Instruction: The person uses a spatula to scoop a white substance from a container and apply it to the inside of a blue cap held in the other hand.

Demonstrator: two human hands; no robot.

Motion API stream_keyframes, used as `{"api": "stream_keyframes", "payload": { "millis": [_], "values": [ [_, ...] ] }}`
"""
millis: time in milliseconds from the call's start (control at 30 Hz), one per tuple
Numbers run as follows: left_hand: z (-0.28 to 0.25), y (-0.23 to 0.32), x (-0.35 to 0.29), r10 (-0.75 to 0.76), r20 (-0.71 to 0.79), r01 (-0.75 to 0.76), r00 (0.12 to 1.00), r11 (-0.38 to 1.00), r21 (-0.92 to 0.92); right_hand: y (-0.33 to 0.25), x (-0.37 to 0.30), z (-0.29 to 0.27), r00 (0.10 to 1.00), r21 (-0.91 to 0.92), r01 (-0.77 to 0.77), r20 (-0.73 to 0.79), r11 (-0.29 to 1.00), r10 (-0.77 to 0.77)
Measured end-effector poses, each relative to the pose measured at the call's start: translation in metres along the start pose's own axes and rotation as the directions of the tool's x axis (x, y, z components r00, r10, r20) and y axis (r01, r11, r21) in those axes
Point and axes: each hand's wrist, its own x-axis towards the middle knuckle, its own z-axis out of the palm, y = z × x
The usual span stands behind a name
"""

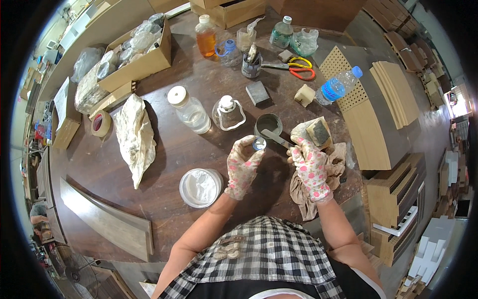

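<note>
Both my hands wear pale gloves with pink spots. In my left hand (pixel 242 169) a small blue bottle cap (pixel 259 144) is pinched, with something whitish inside it. My right hand (pixel 310 168) grips a putty knife (pixel 275 137), its metal blade pointing left toward the cap. Just beyond the blade stands an open dark round tin (pixel 269 123). A white tub of white powder or paste (pixel 200 187) lies left of my left hand. Under and beside my right hand are a crumpled tan cloth (pixel 304 199) and a pale sponge pad with a dark block (pixel 317 132).
Bottles of clear liquid (pixel 191 114) and a white-capped jug (pixel 228 112) stand beyond my hands. Scissors (pixel 298 69), a water bottle (pixel 334 89) and a grey block (pixel 258 93) lie farther off. Boards (pixel 107 219) are at left, stacked panels (pixel 396 199) at right.
</note>
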Motion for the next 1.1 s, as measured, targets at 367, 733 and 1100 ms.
{"api": "stream_keyframes", "payload": {
  "millis": [367,733,1100],
  "values": [
    [-0.002,0.0,0.001,0.005,-0.004,-0.005,1.0,1.0,-0.01,-0.013,0.001,0.001,0.942,0.19,-0.336,0.064,0.923,0.33],
    [0.0,0.0,0.007,-0.011,0.043,0.012,0.999,0.999,-0.031,-0.018,0.001,-0.017,0.98,0.408,-0.192,0.118,0.893,0.157],
    [-0.002,0.011,0.003,0.037,0.083,-0.029,0.996,0.995,-0.098,-0.037,-0.012,-0.025,0.964,0.682,-0.267,0.184,0.681,0.193]
  ]
}}
